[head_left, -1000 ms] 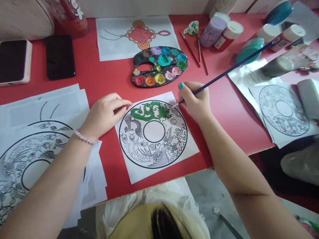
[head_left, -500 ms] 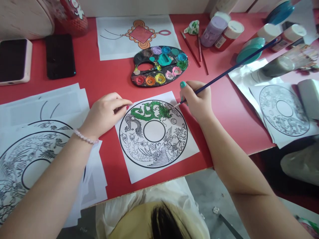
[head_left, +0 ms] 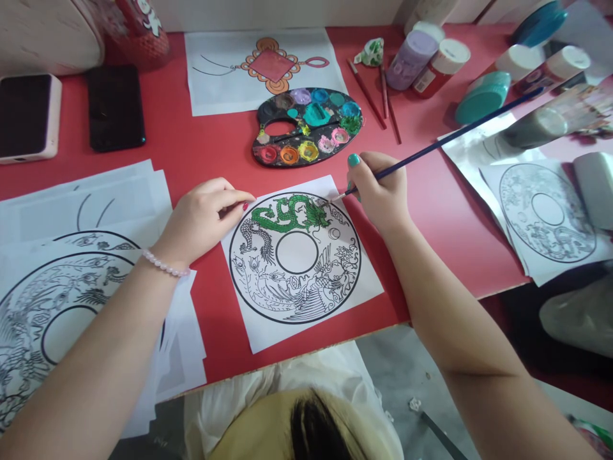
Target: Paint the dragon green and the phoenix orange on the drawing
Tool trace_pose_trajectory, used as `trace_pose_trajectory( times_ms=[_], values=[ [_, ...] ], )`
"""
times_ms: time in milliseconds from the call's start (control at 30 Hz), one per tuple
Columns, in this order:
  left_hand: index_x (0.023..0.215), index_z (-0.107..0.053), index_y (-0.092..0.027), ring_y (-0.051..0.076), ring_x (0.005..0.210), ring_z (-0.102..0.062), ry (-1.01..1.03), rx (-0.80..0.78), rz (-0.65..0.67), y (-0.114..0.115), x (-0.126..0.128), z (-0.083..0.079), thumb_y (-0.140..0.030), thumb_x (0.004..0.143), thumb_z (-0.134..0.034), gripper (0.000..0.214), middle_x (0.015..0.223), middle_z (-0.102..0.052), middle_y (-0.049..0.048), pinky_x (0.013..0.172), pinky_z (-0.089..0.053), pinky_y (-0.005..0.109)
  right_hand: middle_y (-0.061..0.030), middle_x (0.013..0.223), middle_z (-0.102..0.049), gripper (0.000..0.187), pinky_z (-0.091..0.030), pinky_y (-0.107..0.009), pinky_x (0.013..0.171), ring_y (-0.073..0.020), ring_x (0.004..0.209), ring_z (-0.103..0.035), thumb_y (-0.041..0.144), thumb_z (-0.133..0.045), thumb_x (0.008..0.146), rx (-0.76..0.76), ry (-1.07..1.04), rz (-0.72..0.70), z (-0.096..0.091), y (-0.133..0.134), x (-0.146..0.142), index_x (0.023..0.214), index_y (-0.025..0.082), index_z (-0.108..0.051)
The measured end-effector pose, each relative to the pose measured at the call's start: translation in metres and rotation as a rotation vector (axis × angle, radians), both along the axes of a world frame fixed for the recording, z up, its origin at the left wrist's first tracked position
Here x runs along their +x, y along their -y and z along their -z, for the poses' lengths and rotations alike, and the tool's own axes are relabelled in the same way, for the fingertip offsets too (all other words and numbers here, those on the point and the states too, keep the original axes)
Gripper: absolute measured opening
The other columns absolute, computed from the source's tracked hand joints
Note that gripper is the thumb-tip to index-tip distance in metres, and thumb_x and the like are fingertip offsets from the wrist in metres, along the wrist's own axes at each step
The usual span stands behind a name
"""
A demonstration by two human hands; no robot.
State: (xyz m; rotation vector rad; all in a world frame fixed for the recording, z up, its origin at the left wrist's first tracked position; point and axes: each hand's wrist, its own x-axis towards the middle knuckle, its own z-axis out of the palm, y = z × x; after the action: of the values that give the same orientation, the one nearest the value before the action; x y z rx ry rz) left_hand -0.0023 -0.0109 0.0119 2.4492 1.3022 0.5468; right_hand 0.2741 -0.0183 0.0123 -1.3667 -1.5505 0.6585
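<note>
A square white sheet lies in front of me, printed with a ring of line drawings around a blank centre. The dragon at its top is largely painted green; the phoenix below is bare outline. My right hand is closed round a long dark-blue paintbrush, its tip at the sheet near the dragon's head. At the sheet's upper left corner, my left hand rests with its index finger stretched out, holding nothing up. Beyond the sheet sits a black paint palette with several coloured wells.
Printed sheets lie under my left forearm. Two phones are at back left. Behind the palette is a knot drawing. Thin brushes, paint bottles and a murky water cup stand right, near another printed sheet.
The brush tip has shifted slightly left toward the dragon's head, and the handle's far end has dipped a little to the right. My left hand and the sheet stay put.
</note>
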Motion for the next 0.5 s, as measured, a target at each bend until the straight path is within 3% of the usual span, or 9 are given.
trace_pose_trajectory(
  times_ms=[500],
  values=[
    [0.099, -0.071, -0.02, 0.013, 0.069, -0.054, 0.016, 0.008, 0.012, 0.0001, -0.0002, -0.0001, -0.025, 0.09, -0.048, 0.025, 0.084, -0.06, 0.0029, 0.065, -0.043, 0.026, 0.0026, 0.052, -0.035, 0.049, -0.028, -0.028, 0.047, -0.0091, 0.052, -0.039, 0.061, -0.049, 0.085, 0.034, 0.007, -0.025, 0.0031, -0.0034, 0.0003, 0.058, 0.021, -0.042]
  ],
)
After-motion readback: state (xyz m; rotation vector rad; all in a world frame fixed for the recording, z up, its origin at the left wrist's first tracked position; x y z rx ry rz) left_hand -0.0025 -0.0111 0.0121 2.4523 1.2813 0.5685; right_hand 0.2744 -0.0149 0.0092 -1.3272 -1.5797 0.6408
